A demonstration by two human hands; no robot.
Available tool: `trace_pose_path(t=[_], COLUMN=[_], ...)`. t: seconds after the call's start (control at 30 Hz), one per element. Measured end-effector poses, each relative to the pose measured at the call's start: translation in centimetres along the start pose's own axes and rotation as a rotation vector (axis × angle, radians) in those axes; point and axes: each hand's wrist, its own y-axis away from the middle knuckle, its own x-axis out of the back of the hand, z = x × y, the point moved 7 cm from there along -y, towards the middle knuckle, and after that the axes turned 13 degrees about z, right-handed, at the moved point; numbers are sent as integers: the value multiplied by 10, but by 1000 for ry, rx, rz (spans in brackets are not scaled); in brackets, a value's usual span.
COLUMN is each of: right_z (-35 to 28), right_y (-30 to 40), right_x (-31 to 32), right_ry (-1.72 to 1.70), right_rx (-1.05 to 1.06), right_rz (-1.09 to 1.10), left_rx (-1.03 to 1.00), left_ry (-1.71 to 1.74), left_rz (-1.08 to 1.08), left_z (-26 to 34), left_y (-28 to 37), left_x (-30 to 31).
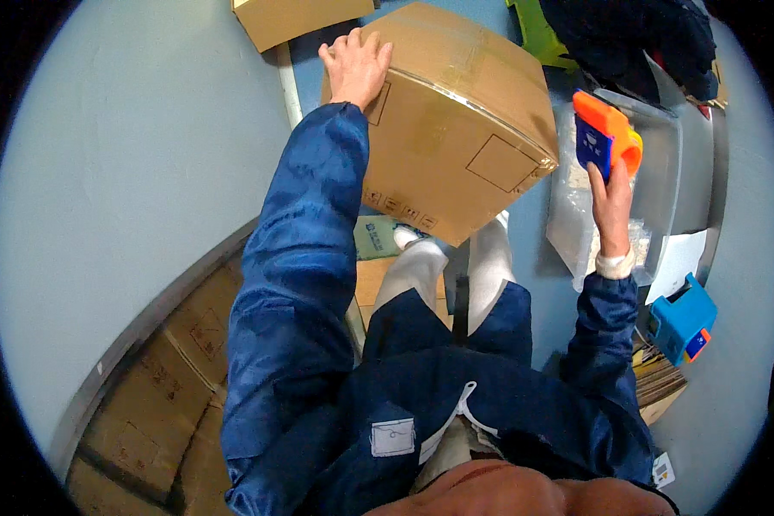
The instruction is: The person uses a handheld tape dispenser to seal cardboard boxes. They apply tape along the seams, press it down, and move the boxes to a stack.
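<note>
In front of my legs stands a cardboard box point(448, 151), turned at an angle, with printed marks on its side. Shiny clear tape runs along the box's upper edge and over its top. My left hand point(356, 72) grips the box's upper left edge, fingers bent over onto the top. Off the box's right side, my right hand point(611, 203) holds an orange and dark blue handheld tape dispenser point(601, 135) upright, apart from the box. The roll inside the dispenser is mostly hidden.
A clear plastic bin point(667, 187) with small pale contents stands right, below dark fabric point(632, 48). Nearby are a blue dispenser-like holder point(684, 322) and stacked cardboard point(664, 384). Flattened cardboard point(155, 400) lies lower left; another carton point(303, 19) sits at the top.
</note>
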Motion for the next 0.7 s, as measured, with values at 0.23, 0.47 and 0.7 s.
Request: trace_pose_path(t=[0.23,0.47,0.7], right_z=[-51,-92,-106], right_y=[38,5,-47], right_x=[-11,-41,-62], right_ry=[-211,-147,-452], right_rx=[-141,-2,-100], right_rz=[-83,-85,-114], left_rx=[-63,-50,-35], left_ry=[-48,15,97], left_rz=[18,-7,12], left_z=[2,4,13], left_y=[-22,-38,-52], left_x=[-7,-12,-7])
